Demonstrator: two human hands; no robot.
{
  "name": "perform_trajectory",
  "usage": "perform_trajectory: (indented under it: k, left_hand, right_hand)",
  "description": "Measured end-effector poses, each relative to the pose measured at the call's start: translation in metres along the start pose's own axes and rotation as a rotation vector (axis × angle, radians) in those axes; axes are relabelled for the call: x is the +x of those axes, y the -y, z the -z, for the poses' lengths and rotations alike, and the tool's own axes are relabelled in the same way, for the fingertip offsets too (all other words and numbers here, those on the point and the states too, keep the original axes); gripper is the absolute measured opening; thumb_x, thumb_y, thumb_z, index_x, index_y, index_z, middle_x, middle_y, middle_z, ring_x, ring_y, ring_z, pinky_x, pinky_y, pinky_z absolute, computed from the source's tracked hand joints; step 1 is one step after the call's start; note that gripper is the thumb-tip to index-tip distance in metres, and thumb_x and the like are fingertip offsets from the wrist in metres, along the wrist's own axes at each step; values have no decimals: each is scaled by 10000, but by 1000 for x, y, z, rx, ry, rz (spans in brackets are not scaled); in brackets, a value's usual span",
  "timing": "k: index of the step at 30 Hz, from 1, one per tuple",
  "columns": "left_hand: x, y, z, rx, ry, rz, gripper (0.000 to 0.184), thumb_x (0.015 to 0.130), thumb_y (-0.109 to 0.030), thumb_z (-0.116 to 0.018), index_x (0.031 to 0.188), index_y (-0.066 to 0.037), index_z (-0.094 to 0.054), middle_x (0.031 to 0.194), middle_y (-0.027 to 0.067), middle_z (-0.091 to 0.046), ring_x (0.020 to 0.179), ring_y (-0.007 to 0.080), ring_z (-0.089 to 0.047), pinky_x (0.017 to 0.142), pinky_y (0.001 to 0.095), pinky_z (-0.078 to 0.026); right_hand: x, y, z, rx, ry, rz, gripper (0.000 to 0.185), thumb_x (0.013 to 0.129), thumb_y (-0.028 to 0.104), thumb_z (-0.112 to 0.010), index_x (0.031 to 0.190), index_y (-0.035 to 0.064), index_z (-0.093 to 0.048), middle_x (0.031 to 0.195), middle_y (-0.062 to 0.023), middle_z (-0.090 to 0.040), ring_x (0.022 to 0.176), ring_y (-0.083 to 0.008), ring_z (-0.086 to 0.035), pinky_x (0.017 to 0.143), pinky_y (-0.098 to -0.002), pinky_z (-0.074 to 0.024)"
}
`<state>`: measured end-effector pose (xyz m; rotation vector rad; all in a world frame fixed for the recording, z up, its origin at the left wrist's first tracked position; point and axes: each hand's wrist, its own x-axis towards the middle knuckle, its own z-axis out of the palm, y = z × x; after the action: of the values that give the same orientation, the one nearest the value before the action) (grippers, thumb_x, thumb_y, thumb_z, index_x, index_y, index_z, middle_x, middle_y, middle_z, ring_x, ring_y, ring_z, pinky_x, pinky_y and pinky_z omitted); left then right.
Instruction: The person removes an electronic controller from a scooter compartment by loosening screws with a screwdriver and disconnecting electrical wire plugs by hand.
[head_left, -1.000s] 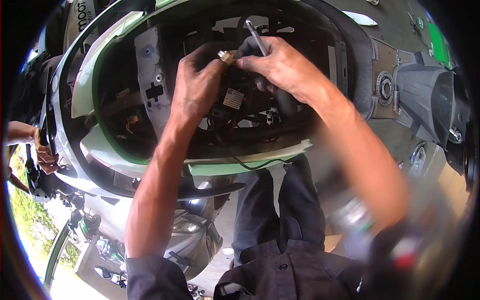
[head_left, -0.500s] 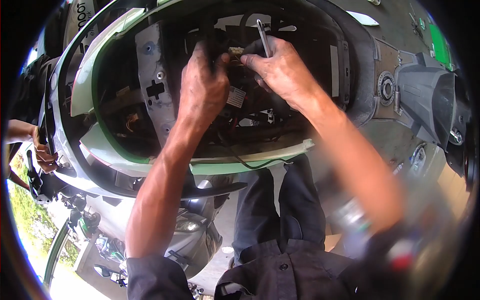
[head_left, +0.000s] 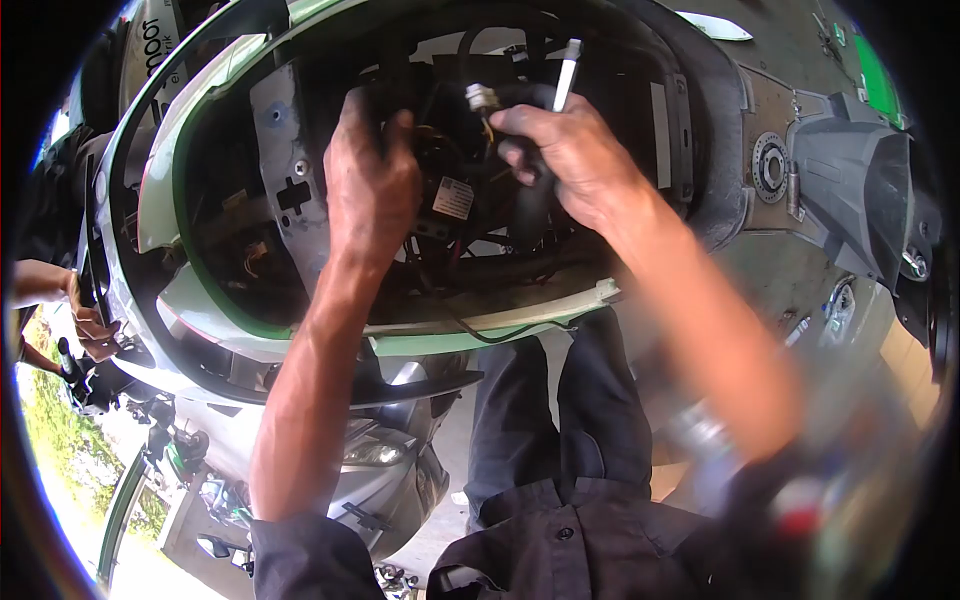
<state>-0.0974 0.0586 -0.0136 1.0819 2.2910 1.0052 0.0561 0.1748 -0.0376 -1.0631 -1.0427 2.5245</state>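
Observation:
My left hand (head_left: 372,175) reaches into the open body of a motor scooter (head_left: 450,345). Its fingers are bent in shadow, with dark cable or wires close by; what they hold is hidden. My right hand (head_left: 585,160) pinches the wires just below a small white plug connector (head_left: 482,97). A slim, pale metal tool (head_left: 568,75) sticks up between thumb and palm of the same hand. Below and between the hands lies a part with a white printed label (head_left: 453,198), among dark cables.
A grey metal bracket (head_left: 285,160) crosses the opening left of my left hand. Another person's hand (head_left: 92,325) rests at the scooter's left end. A grey scooter (head_left: 385,470) stands below. Light-green panels (head_left: 215,300) edge the opening.
My hands have moved apart from around the connector. The left has shifted left; the right has shifted slightly right, still with the connector's wires and the tool, which now leans right.

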Motion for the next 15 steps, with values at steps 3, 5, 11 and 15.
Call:
perform_trajectory:
  k: [3,5,11,15]
  left_hand:
    - [5,4,-3,87,4,17,230,935,-109,-617,1124,22,-604,1023,253,-699,933,430,-666,819,457,-525]
    - [9,7,-9,145,5,32,227,938,-137,-646,1108,13,-629,1013,208,-710,892,324,-690,814,399,-530]
    - [24,-1,-11,118,74,49,312,940,-189,-666,1149,38,-622,1030,214,-715,901,297,-697,814,380,-541]
    - [23,4,-3,-142,133,214,349,982,-210,-620,1209,54,-621,1044,142,-717,902,224,-682,817,358,-551]
  right_hand:
    - [-8,1,6,121,66,-24,83,908,98,-656,959,36,-677,791,-10,-635,683,-85,-607,512,-231,-436]
    - [-10,2,7,70,102,11,130,913,136,-686,991,33,-685,822,-8,-641,693,-74,-600,513,-225,-448]
    - [-4,5,-4,-176,143,114,181,949,190,-693,1045,36,-693,808,-12,-634,630,-75,-594,488,-219,-440]
    - [-4,16,-10,-237,144,55,210,978,207,-669,1085,26,-680,791,-16,-633,589,-89,-613,463,-224,-427]
